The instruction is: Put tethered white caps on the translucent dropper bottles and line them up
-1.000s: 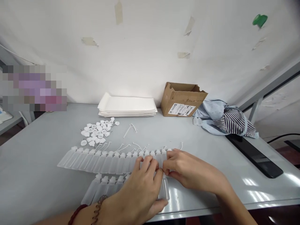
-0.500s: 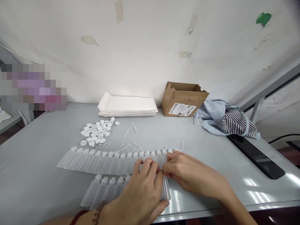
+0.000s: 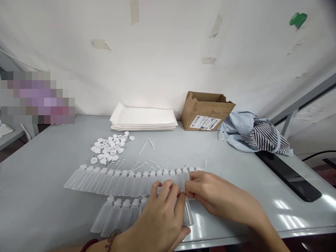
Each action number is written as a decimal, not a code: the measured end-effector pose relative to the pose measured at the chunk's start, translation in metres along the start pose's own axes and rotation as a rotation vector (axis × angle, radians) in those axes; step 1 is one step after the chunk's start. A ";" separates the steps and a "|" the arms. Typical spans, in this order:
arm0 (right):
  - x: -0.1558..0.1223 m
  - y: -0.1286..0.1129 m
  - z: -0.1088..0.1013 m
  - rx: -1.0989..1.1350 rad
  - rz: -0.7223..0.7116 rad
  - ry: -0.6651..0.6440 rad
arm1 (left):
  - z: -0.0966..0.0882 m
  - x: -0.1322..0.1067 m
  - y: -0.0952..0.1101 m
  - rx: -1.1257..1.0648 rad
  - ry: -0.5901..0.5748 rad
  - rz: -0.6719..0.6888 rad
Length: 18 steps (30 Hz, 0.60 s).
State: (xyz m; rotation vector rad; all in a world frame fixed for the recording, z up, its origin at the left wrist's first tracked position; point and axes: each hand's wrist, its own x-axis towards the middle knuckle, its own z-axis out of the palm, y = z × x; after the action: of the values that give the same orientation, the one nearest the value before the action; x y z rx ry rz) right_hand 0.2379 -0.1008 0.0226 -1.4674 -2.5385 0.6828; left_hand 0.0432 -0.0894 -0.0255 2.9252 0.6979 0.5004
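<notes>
My left hand (image 3: 164, 210) lies over the right end of the near row of translucent plastic squeeze bottles (image 3: 112, 218). Its fingers curl round a bottle (image 3: 188, 213) whose lower part shows by the thumb; its top is hidden. Close against these fingers, my right hand (image 3: 206, 190) is closed in a pinch at the hidden top end of that bottle. What its fingertips hold cannot be made out. Beyond both hands runs a longer row of similar bottles (image 3: 122, 183), several with thin white straps at their necks.
Small white caps (image 3: 107, 148) lie heaped at the left, with a loose white strap piece (image 3: 147, 145) nearby. At the back stand white envelopes (image 3: 144, 119) and an open cardboard box (image 3: 207, 112). Bundled cloth (image 3: 262, 134) and a black flat object (image 3: 287, 176) are at the right.
My right hand has shifted slightly right and down, its fingers still pinched. The left hand and the bottle by its thumb have moved very slightly right.
</notes>
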 end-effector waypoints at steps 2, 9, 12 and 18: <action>0.000 -0.001 -0.002 -0.049 0.017 -0.051 | 0.002 0.000 0.000 0.003 0.000 0.010; -0.003 0.000 -0.009 -0.048 0.103 -0.064 | 0.002 0.000 0.000 -0.028 0.023 0.054; -0.003 0.000 -0.010 -0.025 0.124 -0.085 | 0.004 0.001 0.000 -0.046 0.021 0.092; 0.000 0.001 -0.008 -0.018 0.115 -0.129 | 0.014 -0.002 -0.002 -0.036 0.120 0.136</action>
State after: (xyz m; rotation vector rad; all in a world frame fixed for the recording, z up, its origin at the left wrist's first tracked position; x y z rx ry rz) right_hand 0.2413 -0.0983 0.0290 -1.6371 -2.5757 0.7979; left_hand 0.0454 -0.0887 -0.0398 2.9421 0.4978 0.6997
